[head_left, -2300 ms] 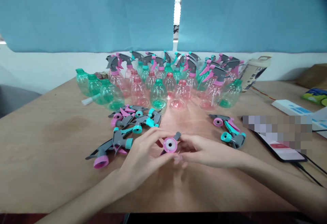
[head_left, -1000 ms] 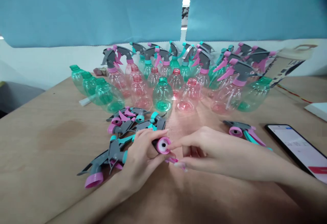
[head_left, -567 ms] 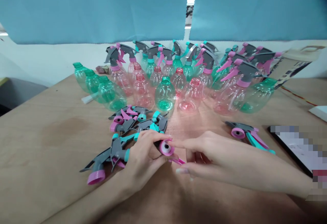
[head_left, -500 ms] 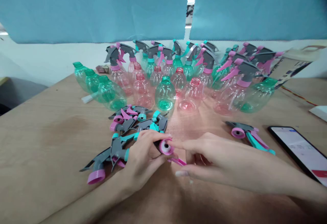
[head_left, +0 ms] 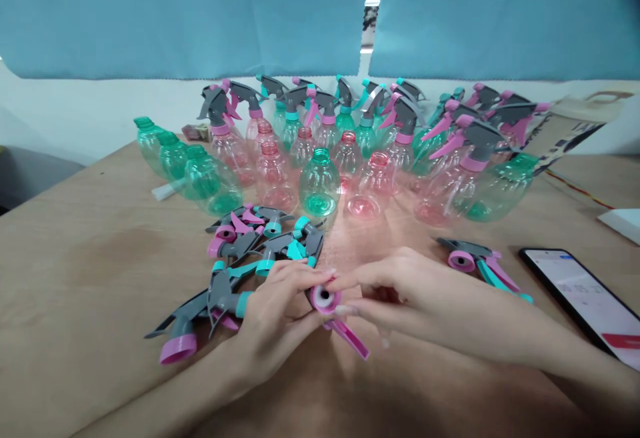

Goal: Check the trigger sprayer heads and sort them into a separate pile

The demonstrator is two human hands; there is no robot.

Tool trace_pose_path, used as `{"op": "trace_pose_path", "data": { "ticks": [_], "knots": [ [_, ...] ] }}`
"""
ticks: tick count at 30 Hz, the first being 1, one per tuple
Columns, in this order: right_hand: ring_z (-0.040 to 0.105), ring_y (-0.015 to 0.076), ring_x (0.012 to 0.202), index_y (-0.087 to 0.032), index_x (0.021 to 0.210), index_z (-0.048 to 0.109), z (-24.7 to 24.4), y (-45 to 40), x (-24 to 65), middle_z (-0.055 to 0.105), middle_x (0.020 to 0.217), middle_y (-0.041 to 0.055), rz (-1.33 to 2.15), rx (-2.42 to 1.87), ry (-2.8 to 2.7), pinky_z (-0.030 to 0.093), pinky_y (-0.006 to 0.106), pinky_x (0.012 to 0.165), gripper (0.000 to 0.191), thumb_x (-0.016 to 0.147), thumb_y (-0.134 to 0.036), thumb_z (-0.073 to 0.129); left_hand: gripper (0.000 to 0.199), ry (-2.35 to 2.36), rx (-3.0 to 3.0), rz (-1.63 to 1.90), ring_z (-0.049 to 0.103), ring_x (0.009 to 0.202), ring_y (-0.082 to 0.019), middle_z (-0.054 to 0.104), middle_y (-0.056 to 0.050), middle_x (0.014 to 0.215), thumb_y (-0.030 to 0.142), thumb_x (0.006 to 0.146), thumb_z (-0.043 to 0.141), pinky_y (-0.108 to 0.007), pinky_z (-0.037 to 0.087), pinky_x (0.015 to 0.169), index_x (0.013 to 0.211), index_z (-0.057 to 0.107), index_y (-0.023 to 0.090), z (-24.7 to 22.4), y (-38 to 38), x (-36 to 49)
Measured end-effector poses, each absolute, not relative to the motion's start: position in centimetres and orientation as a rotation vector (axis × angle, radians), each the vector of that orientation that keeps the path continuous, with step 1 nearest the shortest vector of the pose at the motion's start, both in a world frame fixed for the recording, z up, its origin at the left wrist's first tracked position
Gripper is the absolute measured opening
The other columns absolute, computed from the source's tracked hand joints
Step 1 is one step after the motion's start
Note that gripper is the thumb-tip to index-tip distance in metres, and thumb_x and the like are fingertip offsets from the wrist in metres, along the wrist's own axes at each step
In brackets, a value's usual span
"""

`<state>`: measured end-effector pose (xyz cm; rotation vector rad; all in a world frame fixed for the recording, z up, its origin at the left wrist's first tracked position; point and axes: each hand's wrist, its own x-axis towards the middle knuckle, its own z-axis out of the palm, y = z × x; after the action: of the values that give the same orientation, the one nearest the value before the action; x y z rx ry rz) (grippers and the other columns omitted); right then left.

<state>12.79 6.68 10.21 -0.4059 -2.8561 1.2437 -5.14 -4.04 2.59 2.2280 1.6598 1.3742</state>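
My left hand (head_left: 283, 321) is closed around a trigger spray head with a pink collar (head_left: 326, 299). The collar's open end faces me, showing a white insert with a dark hole, and a pink trigger (head_left: 353, 341) sticks out below. My right hand (head_left: 400, 298) pinches the rim of that collar between thumb and index finger. The grey body of the spray head is mostly hidden behind my left fingers. Beside my left hand lies a pile of loose spray heads (head_left: 220, 291) in grey, pink and turquoise.
Several green and pink bottles stand at the back, some capped with spray heads; an uncapped green bottle (head_left: 320, 185) is in front. Another spray head (head_left: 467, 258) and a phone (head_left: 575, 298) lie right. A cream container (head_left: 570, 125) leans behind, near a blue curtain (head_left: 200, 18).
My right thumb has come up to the collar, joining the index finger there. The pink trigger now shows more fully, pointing down and right. The view has shifted slightly.
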Motion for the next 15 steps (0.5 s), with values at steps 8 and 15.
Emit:
{"op": "trace_pose_path", "data": {
  "ticks": [8, 15],
  "knots": [
    [0.038, 0.0066, 0.048, -0.020, 0.073, 0.055, 9.9, 5.0, 13.0, 0.054, 0.060, -0.0071, 0.890, -0.565, -2.860, 0.021, 0.023, 0.045, 0.012, 0.084, -0.019, 0.054, 0.027, 1.686, 2.150, 1.300, 0.062, 0.093, -0.018, 0.066, -0.003, 0.096, 0.025, 0.085, 0.061, -0.033, 0.048, 0.083, 0.110, 0.054, 0.024, 2.6, -4.1, -4.9],
    [0.051, 0.0095, 0.056, -0.023, 0.095, 0.053, 9.4, 4.3, 13.0, 0.061, 0.073, -0.0052, 1.171, -0.636, -2.784, 0.030, 0.022, 0.048, 0.013, 0.085, -0.030, 0.056, 0.025, 1.761, 2.070, 1.309, 0.062, 0.096, -0.019, 0.067, -0.002, 0.096, 0.025, 0.084, 0.061, -0.033, 0.049, 0.085, 0.109, 0.056, 0.026, 2.5, -4.3, -4.9]
  ]
}}
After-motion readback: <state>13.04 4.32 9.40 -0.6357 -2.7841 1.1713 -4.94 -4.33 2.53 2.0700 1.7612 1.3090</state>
